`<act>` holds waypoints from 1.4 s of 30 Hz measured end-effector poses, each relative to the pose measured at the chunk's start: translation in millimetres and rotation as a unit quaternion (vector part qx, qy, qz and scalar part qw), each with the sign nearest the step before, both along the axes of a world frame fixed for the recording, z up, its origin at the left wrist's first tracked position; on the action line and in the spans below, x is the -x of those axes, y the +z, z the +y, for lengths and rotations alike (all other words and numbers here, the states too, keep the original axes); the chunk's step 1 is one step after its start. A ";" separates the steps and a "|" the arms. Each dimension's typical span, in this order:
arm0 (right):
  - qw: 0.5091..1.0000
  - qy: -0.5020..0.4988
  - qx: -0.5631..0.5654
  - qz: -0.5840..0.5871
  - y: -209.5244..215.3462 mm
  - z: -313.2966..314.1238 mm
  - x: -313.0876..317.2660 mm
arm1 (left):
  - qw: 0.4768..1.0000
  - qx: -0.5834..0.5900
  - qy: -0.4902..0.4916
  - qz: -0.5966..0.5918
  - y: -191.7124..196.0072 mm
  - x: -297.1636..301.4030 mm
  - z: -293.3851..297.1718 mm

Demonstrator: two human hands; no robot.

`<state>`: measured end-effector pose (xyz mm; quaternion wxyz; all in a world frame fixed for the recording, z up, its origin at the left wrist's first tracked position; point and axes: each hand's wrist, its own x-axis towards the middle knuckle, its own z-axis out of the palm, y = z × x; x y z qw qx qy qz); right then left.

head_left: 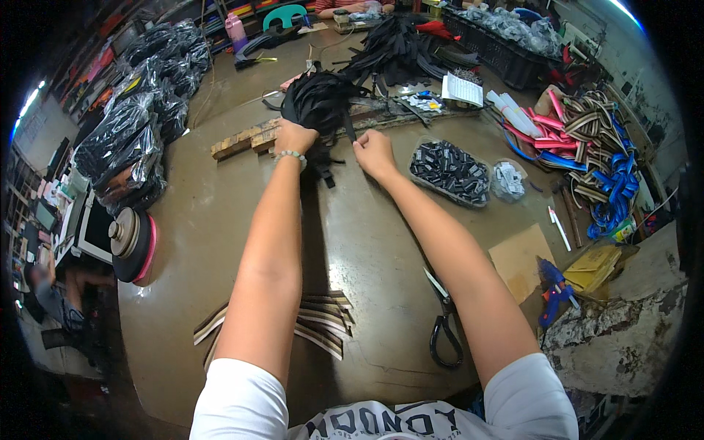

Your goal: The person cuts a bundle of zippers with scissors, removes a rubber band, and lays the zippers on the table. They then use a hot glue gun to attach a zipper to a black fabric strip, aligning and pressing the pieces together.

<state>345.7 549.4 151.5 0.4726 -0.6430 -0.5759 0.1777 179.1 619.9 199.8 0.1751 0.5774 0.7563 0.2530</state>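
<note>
My left hand (295, 137) is closed on a thick bundle of black straps (317, 99), whose loose ends hang out below the fist. To the right of it, my right hand (375, 154) pinches one black strap (349, 126) that runs up to the bundle. A wooden block (246, 141) lies just beyond my left hand, partly covered by the bundle. Close to my right hand stands a clear tub of small black buckles (449, 172). Beside that is a smaller round tub of whitish pieces (508, 180).
Scissors (444, 326) lie by my right forearm; striped straps (323, 323) are under my left. A cardboard piece (525, 260) and a blue glue gun (555, 293) sit at right, near piled coloured straps (612, 161). Plastic-wrapped bundles (136, 117) line the left edge. Someone sits across the table.
</note>
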 end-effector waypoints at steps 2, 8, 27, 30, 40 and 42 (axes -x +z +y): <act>0.996 0.034 0.036 0.071 -8.2 -11.4 -2.2 | 1.000 -0.007 -0.005 -0.013 -2.3 -17.2 -9.2; 0.998 0.045 0.047 0.006 -26.5 -26.4 -3.2 | 0.999 -0.016 -0.023 -0.037 -21.0 -42.2 -21.0; 0.989 0.020 0.145 0.009 61.1 -414.8 -77.6 | 0.962 0.085 -0.215 0.147 13.9 232.3 -392.0; 0.979 -0.011 0.005 -0.202 29.0 -431.9 -60.3 | 0.951 -0.064 -0.214 0.215 -4.6 218.7 -400.1; 0.981 -0.003 -0.011 -0.196 6.9 -438.6 -66.0 | 0.941 -0.083 -0.071 0.321 -48.6 251.1 -326.5; 0.978 -0.027 -0.040 -0.201 2.2 -438.1 -63.5 | 0.931 -0.077 -0.001 0.357 -53.6 266.0 -293.4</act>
